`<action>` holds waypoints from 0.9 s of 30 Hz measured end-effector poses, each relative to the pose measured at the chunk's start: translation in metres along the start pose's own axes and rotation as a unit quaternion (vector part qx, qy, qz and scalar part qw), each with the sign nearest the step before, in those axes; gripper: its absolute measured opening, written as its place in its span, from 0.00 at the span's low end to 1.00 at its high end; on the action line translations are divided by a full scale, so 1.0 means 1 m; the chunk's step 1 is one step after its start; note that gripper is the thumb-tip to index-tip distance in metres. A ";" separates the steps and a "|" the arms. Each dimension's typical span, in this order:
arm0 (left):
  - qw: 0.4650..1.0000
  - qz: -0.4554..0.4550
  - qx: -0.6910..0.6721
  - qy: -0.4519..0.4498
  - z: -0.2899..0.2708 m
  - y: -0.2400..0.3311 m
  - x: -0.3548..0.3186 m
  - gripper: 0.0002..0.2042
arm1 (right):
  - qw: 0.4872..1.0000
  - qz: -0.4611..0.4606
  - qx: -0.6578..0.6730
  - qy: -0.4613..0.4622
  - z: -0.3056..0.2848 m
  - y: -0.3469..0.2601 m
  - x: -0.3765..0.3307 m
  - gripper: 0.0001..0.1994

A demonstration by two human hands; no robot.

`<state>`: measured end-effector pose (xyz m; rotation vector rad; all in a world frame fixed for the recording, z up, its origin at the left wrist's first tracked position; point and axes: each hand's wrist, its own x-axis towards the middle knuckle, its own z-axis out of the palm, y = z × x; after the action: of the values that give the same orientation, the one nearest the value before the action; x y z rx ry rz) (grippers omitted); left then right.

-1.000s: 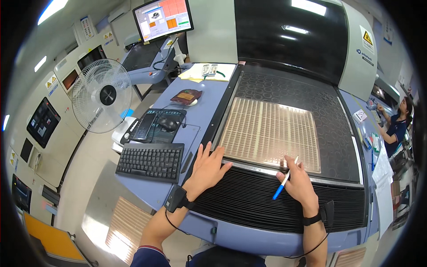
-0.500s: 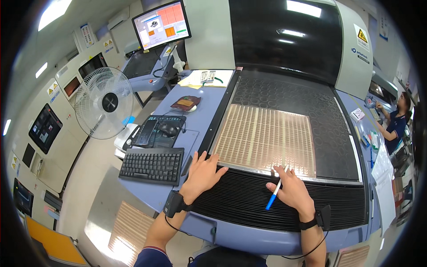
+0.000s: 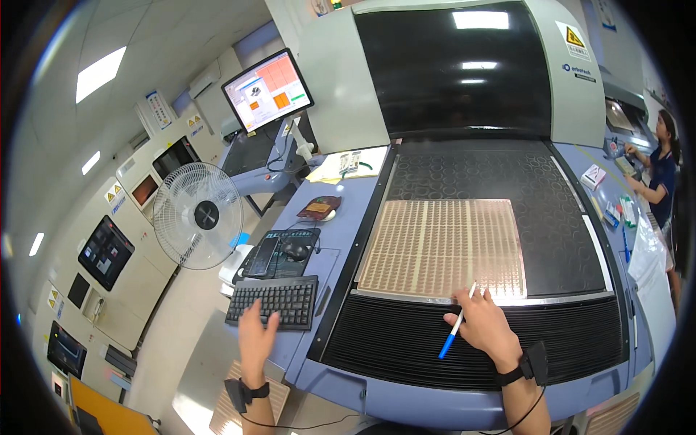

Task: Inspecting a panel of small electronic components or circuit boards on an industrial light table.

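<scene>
Hands were well apart. Left hand (image 3: pixel 256 339) was loose, fingers parted, over the near part of the black keyboard (image 3: pixel 287 296); couldn't tell whether it touched keys. Right hand (image 3: pixel 487 323) was clamped on a blue-and-white pen (image 3: pixel 452 336), blue end nearside. Copper-coloured patterned panel (image 3: pixel 444 246) lay just beyond right hand; mouse (image 3: pixel 295 251) sat farther beyond left hand.

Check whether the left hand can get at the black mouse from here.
Probably yes: the left hand is at the keyboard, the black mouse lies uncovered just beyond, and nothing visible blocks the way.
</scene>
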<state>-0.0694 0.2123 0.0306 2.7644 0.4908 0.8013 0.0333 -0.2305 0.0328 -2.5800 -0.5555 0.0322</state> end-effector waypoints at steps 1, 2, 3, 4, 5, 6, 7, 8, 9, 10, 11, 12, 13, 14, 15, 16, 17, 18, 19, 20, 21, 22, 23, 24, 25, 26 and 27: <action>0.997 -0.020 0.076 0.026 0.001 -0.013 -0.003 0.27 | 1.000 0.003 0.001 0.002 0.001 0.002 -0.002 0.27; 0.997 -0.016 0.076 0.025 0.001 -0.024 -0.004 0.27 | 1.000 -0.010 -0.008 0.018 0.004 0.005 -0.002 0.27; 0.998 -0.042 0.043 -0.011 -0.001 -0.030 -0.004 0.26 | 0.999 -0.025 -0.017 0.033 0.006 0.007 -0.002 0.27; 0.997 -0.067 0.010 -0.047 -0.001 -0.032 -0.004 0.25 | 0.999 -0.023 -0.017 0.034 0.005 0.006 -0.004 0.27; 0.997 -0.065 0.010 -0.047 -0.001 -0.033 -0.005 0.25 | 0.999 -0.023 -0.012 0.035 0.004 0.005 -0.005 0.26; 0.997 -0.078 0.004 -0.027 -0.006 -0.026 -0.004 0.22 | 0.999 -0.024 -0.008 0.036 0.002 0.003 -0.005 0.26; 0.996 -0.090 -0.004 -0.007 -0.008 -0.017 -0.003 0.19 | 0.999 -0.022 -0.010 0.038 0.003 0.004 -0.005 0.26; 0.996 -0.088 -0.008 -0.008 -0.008 -0.004 0.000 0.19 | 0.998 -0.029 -0.025 0.052 0.005 0.005 -0.005 0.25; 0.994 -0.061 -0.087 -0.005 -0.009 0.014 0.003 0.18 | 0.997 -0.035 -0.039 0.063 0.006 0.005 -0.006 0.25; 0.985 -0.034 -0.167 -0.002 -0.006 0.032 0.007 0.16 | 0.996 -0.042 -0.030 0.069 0.006 0.005 -0.006 0.24; 0.972 0.001 -0.233 -0.039 0.000 0.051 0.009 0.15 | 0.997 -0.039 -0.035 0.065 0.004 0.004 -0.008 0.24; 0.951 0.033 -0.298 -0.078 0.009 0.071 0.009 0.14 | 0.997 -0.039 0.003 0.071 0.002 0.001 -0.009 0.23; 0.926 0.046 -0.357 -0.115 0.020 0.093 0.008 0.14 | 0.995 -0.037 0.041 0.077 -0.001 -0.003 -0.009 0.22; 0.913 0.096 -0.368 -0.151 0.023 0.125 0.008 0.14 | 0.995 -0.003 0.062 0.081 -0.002 -0.003 -0.010 0.20; 0.899 0.161 -0.369 -0.172 0.026 0.151 0.007 0.13 | 0.991 -0.042 0.058 0.116 0.001 -0.001 -0.010 0.19; 0.880 0.195 -0.385 -0.199 0.036 0.170 0.007 0.13 | 0.987 -0.056 0.075 0.128 0.000 -0.004 -0.009 0.18; 0.862 0.248 -0.399 -0.190 0.045 0.188 0.006 0.13 | 0.983 -0.069 0.094 0.140 0.000 -0.008 -0.006 0.17; 0.843 0.279 -0.412 -0.204 0.055 0.206 0.007 0.12 | 0.980 -0.072 0.103 0.156 -0.003 -0.012 -0.007 0.15; 0.827 0.309 -0.419 -0.211 0.060 0.216 0.008 0.12 | 0.976 -0.081 0.113 0.165 -0.007 -0.021 -0.005 0.13; 0.826 0.300 -0.425 -0.218 0.066 0.219 0.002 0.12 | 0.977 -0.084 0.114 0.161 -0.004 -0.022 -0.003 0.13; 0.806 0.282 -0.469 -0.226 0.074 0.224 0.000 0.11 | 0.977 -0.082 0.112 0.164 -0.002 -0.019 -0.002 0.13; 0.784 0.262 -0.511 -0.235 0.081 0.229 -0.003 0.10 | 0.972 -0.096 0.112 0.184 0.002 -0.017 -0.002 0.13; 0.780 0.259 -0.517 -0.242 0.084 0.226 -0.006 0.10 | 0.967 -0.110 0.113 0.202 0.006 -0.014 -0.002 0.13; 0.767 0.273 -0.521 -0.256 0.083 0.215 -0.009 0.10 | 0.970 -0.100 0.103 0.194 0.004 -0.017 -0.003 0.12; 0.755 0.286 -0.524 -0.270 0.079 0.205 -0.011 0.10 | 0.972 -0.091 0.106 0.187 0.004 -0.020 -0.005 0.12; 0.754 0.297 -0.501 -0.303 0.072 0.200 -0.011 0.11 | 0.966 -0.090 0.148 0.190 0.004 -0.022 -0.006 0.12; 0.753 0.289 -0.503 -0.311 0.073 0.197 -0.009 0.11 | 0.959 -0.089 0.190 0.192 0.006 -0.026 -0.007 0.11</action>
<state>0.0136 0.0192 0.0255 1.8756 -0.7587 0.0678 0.0164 -0.2102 0.0394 -2.0814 -0.5659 -0.3796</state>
